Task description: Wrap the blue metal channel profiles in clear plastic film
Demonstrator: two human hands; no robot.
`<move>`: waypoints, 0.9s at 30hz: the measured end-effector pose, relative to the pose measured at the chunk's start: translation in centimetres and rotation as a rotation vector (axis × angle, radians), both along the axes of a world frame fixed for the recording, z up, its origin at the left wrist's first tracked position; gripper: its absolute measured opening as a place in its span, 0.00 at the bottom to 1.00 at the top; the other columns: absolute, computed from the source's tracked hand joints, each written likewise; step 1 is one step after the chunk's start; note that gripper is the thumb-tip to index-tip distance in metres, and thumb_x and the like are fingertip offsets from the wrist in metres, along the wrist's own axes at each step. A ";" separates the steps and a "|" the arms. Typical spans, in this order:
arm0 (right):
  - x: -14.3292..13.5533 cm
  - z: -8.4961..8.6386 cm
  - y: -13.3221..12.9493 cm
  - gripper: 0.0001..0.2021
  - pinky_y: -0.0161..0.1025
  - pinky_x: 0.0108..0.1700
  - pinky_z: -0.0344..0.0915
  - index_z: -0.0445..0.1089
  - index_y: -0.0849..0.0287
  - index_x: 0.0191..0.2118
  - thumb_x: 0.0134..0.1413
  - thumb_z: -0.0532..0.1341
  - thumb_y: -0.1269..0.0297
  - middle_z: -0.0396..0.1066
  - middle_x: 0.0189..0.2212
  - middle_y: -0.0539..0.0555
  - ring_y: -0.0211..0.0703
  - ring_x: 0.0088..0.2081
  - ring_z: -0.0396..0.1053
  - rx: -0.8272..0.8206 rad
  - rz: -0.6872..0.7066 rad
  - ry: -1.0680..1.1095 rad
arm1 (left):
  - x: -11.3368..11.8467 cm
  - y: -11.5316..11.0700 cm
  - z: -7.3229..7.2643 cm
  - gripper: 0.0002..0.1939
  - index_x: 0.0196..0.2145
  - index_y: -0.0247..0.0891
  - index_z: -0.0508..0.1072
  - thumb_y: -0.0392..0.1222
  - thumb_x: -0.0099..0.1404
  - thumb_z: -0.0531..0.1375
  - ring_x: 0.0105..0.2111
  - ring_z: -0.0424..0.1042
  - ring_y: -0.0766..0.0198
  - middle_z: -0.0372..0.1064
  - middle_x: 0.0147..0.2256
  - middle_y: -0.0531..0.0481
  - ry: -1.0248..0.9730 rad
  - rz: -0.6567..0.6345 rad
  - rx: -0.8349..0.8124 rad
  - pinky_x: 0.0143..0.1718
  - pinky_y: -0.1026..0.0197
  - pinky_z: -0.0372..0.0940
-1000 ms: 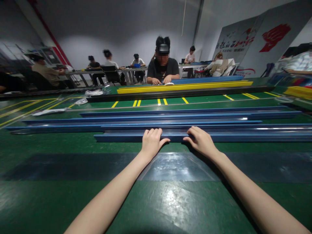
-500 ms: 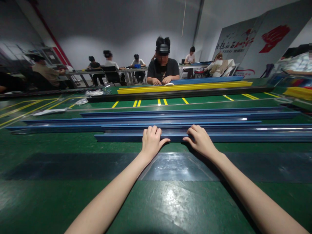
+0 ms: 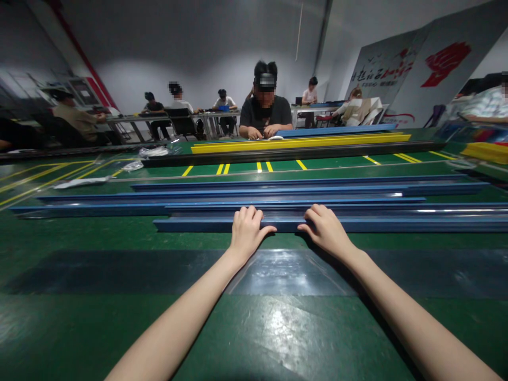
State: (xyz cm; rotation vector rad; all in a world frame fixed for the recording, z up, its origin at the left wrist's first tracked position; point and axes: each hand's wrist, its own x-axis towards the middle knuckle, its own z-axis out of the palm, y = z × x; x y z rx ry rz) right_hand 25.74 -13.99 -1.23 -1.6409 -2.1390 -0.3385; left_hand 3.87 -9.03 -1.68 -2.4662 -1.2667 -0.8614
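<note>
Both hands hold the nearest long blue channel strip (image 3: pixel 198 225), which lies crosswise on the green table. My left hand (image 3: pixel 246 230) is closed over its front wall, fingers hooked over the top edge and thumb in front pointing right. To the right, my right hand (image 3: pixel 326 227) grips the same wall the same way, thumb pointing left. A short stretch of the strip shows between the two thumbs. Between me and the strip, a clear plastic sheet (image 3: pixel 119 271) lies flat, running beneath both forearms.
More blue channel strips (image 3: pixel 99 198) lie parallel just behind. Farther back are a black strip (image 3: pixel 317 152) and a yellow strip (image 3: pixel 301 142), with a co-worker (image 3: pixel 265 108) seated beyond them. Crumpled clear plastic (image 3: pixel 154 152) lies at the left; yellow pieces (image 3: pixel 486 152) are at the far right.
</note>
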 end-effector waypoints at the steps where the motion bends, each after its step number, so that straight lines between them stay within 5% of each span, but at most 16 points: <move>1: 0.0 0.0 0.0 0.11 0.39 0.35 0.54 0.62 0.58 0.32 0.54 0.53 0.55 0.63 0.33 0.56 0.46 0.36 0.59 0.000 0.000 -0.001 | 0.0 0.0 0.0 0.20 0.29 0.38 0.67 0.59 0.54 0.57 0.35 0.60 0.57 0.65 0.32 0.47 -0.003 0.000 -0.004 0.34 0.59 0.53; 27: -0.1 0.1 -0.1 0.11 0.40 0.35 0.53 0.62 0.58 0.32 0.55 0.52 0.56 0.64 0.33 0.56 0.46 0.35 0.59 0.010 -0.002 -0.023 | 0.1 0.1 -0.1 0.20 0.31 0.38 0.68 0.60 0.55 0.56 0.34 0.60 0.57 0.64 0.32 0.45 0.024 0.003 0.011 0.34 0.58 0.53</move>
